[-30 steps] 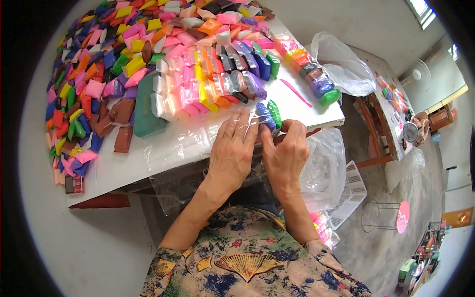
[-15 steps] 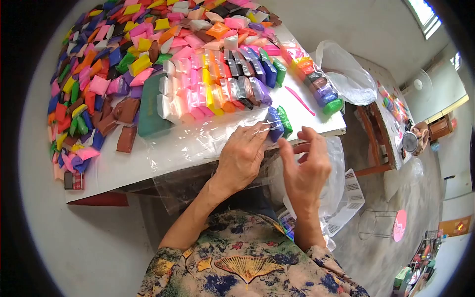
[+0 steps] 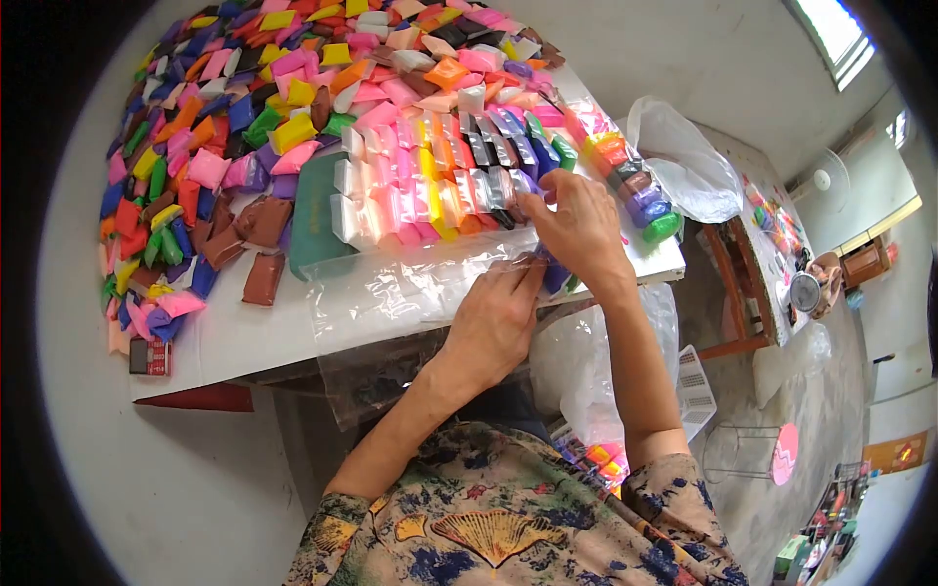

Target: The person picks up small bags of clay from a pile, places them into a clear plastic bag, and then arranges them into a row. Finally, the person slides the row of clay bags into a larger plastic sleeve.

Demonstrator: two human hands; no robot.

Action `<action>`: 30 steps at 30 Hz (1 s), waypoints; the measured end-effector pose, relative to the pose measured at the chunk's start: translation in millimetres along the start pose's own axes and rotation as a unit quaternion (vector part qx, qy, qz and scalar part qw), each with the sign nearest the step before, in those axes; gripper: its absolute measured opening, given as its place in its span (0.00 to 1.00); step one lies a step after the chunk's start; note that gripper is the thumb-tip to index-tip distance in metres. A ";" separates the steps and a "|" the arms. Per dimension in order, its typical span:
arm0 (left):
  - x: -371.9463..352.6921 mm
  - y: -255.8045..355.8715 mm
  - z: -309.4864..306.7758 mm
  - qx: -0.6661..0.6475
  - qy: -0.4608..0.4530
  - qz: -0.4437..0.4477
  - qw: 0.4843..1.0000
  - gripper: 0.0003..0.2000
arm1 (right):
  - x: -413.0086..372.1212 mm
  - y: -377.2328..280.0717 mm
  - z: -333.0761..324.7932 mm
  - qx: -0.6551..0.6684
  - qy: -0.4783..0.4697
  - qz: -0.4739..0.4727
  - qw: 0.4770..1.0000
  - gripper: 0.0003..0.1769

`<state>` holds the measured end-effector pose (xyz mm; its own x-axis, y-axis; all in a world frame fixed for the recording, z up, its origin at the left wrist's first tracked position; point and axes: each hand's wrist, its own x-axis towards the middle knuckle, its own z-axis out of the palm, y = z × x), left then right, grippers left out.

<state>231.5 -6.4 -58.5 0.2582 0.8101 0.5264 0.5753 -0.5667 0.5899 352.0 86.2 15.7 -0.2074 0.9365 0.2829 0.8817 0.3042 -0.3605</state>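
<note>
Rows of small clay packets (image 3: 430,186), running from white through pink, yellow, orange and black to blue and green, lie on the white table. Clear plastic film (image 3: 391,293) spreads in front of them. My left hand (image 3: 496,317) rests on the film at the table's front edge, fingers together beside a blue packet (image 3: 555,275) partly hidden by my hands. Above it, my right hand (image 3: 578,223) reaches over the right end of the rows, thumb and index finger curved near the purple packet; whether they grip it is unclear. A green box (image 3: 319,215) lies left of the rows.
A large heap of coloured packets (image 3: 225,107) covers the table's left and back. A filled clear bag (image 3: 640,190) lies at the right edge, beside an empty-looking plastic bag (image 3: 689,171). Below the table are a white basket (image 3: 696,391) and plastic bags. A stool (image 3: 784,454) stands on the floor.
My right hand has moved up and left from beside the blue and green packets to the end of the rows. The rows and film have shifted slightly right in view.
</note>
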 end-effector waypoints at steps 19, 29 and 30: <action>-6.3 -8.3 5.7 0.023 0.012 0.012 1.000 0.25 | 3.1 -5.1 7.0 -0.015 0.027 -0.064 0.997 0.19; -4.2 -6.6 5.5 0.039 0.036 0.034 0.998 0.24 | 8.6 -24.0 5.2 -0.039 0.003 -0.006 0.999 0.30; -4.2 -6.3 5.1 0.039 0.032 0.029 0.998 0.24 | 8.8 -22.2 7.7 -0.043 0.011 -0.014 0.999 0.30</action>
<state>230.8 -5.4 -67.5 0.2443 0.7629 0.5986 0.6193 -0.5978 0.5090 327.3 89.1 19.3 -0.2233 0.9237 0.3114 0.9094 0.3125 -0.2747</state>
